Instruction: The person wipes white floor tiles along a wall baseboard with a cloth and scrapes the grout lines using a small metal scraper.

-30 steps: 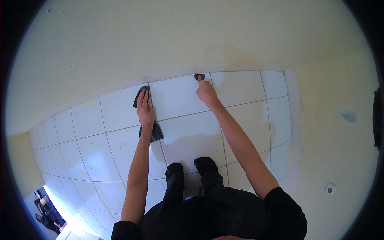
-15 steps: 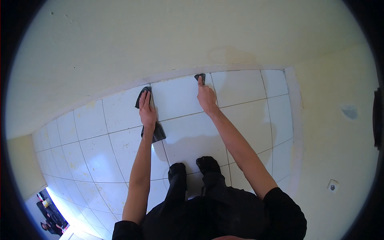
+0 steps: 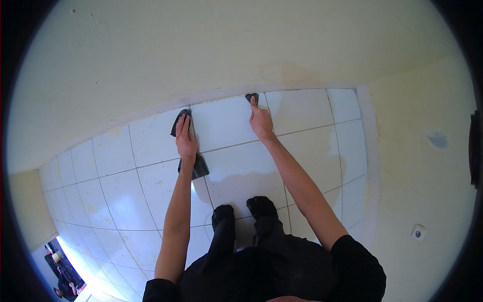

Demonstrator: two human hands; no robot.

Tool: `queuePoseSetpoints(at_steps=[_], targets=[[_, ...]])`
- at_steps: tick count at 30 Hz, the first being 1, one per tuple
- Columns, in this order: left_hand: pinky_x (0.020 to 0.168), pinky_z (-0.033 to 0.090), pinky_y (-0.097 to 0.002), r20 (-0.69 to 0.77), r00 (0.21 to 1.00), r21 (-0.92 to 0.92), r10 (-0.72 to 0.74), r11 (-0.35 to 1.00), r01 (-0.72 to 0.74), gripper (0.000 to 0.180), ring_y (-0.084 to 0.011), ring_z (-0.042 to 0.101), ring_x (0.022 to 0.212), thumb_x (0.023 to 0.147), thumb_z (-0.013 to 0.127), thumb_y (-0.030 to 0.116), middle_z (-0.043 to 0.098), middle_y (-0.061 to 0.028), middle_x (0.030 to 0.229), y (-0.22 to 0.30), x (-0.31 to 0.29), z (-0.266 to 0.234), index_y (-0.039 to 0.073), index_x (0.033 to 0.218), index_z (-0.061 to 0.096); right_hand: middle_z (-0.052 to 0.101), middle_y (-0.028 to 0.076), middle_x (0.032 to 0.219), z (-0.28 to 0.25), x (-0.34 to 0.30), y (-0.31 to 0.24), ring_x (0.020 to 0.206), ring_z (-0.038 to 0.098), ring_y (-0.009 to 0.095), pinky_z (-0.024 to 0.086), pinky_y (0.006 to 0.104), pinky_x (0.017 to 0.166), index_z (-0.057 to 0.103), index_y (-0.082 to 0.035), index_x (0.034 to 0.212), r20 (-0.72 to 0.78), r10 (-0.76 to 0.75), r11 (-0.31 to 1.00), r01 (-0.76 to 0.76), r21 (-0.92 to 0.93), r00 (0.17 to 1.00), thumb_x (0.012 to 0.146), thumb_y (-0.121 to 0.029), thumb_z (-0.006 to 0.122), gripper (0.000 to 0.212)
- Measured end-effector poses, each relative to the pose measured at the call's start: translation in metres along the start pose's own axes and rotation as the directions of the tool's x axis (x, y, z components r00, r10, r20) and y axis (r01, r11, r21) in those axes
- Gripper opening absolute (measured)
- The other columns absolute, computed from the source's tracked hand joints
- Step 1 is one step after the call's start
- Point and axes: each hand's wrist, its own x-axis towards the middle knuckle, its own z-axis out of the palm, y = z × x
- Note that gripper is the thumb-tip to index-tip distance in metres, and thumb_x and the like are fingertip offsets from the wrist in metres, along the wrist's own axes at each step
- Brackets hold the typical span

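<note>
My right hand [image 3: 261,124] grips a small dark triangular scraper [image 3: 252,97], its index finger stretched along the blade. The scraper's wide edge is at the tiled floor beside the foot of the wall; its handle is hidden in the palm. To the left, my left hand [image 3: 186,143] lies with straight fingers on a black sheet-like piece [image 3: 178,125]. Below that wrist shows another glossy black part [image 3: 200,167]. Whether the two black parts are one thing, I cannot tell.
White floor tiles [image 3: 229,123] meet a pale skirting [image 3: 211,95] along the far wall. Yellowish specks dot the tiles at left. My socked feet [image 3: 261,206] stand close below my hands. A socket [image 3: 418,232] sits on the right wall. Another person [image 3: 65,289] is visible through the lower-left opening.
My hands stay almost where they were; the right one has shifted very slightly to the right. The person at lower left appears a little lower.
</note>
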Motion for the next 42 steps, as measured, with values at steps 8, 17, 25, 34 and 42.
queuePoseSetpoints(at_steps=[8, 17, 25, 34, 42], targets=[[0.116, 0.038, -0.0411, -0.002, 1.000, 0.003, 0.028, 1.000, -0.028, 0.055, -0.0329, 0.046, 0.137, 0.086, 0.044, -0.012, 0.051, -0.0115, 0.148, 0.001, 0.001, 0.006, 0.006, 0.136, 0.059, 0.065, 0.020, 0.070, -0.014, -0.015, 0.003, 0.062, 0.065, 0.034, 0.053, 0.0459, 0.059, 0.043, -0.007, 0.150, -0.086, -0.068, 0.992, 0.058, -0.112, 0.994, 0.088, -0.001, 0.060, 0.065], [0.116, 0.038, -0.0426, 0.128, 0.966, -0.021, 0.225, 0.974, -0.224, 0.055, -0.0332, 0.047, 0.137, 0.083, 0.049, -0.012, 0.054, -0.0124, 0.145, -0.001, 0.001, 0.005, 0.005, 0.133, 0.060, 0.067, 0.016, 0.087, -0.026, -0.087, -0.183, 0.070, 0.068, 0.033, 0.055, 0.0430, 0.060, 0.045, -0.010, 0.148, -0.038, -0.459, 0.875, 0.459, 0.151, 0.888, 0.090, -0.009, 0.058, 0.059], [0.117, 0.037, -0.0426, 0.118, 0.976, -0.024, 0.182, 0.983, -0.180, 0.065, -0.0319, 0.047, 0.137, 0.075, 0.047, -0.020, 0.055, -0.0108, 0.144, -0.005, -0.005, 0.000, 0.006, 0.133, 0.061, 0.069, 0.015, 0.082, -0.012, -0.140, -0.231, 0.065, 0.069, 0.031, 0.053, 0.0406, 0.055, 0.046, -0.011, 0.148, 0.248, -0.686, 0.727, 0.658, 0.195, 0.684, 0.086, -0.009, 0.059, 0.063], [0.112, 0.043, -0.0400, 0.089, 0.983, -0.073, 0.162, 0.985, -0.156, 0.051, -0.0309, 0.052, 0.133, 0.084, 0.046, -0.012, 0.058, -0.0104, 0.140, 0.009, 0.000, 0.003, 0.006, 0.128, 0.064, 0.066, 0.022, 0.083, -0.036, -0.054, -0.034, 0.077, 0.069, 0.039, 0.054, 0.0515, 0.069, 0.033, -0.015, 0.157, 0.200, 0.055, 0.994, -0.036, -0.099, 0.978, 0.091, -0.005, 0.051, 0.069], [0.112, 0.044, -0.0394, 0.088, 0.986, -0.090, 0.143, 0.987, -0.135, 0.049, -0.0307, 0.052, 0.133, 0.085, 0.046, -0.012, 0.058, -0.0104, 0.140, 0.007, 0.002, 0.006, 0.006, 0.127, 0.065, 0.068, 0.023, 0.079, -0.046, -0.008, -0.002, 0.075, 0.070, 0.038, 0.057, 0.0499, 0.067, 0.049, -0.008, 0.146, 0.116, 0.062, 0.984, -0.042, -0.171, 0.991, 0.091, -0.006, 0.054, 0.055]])
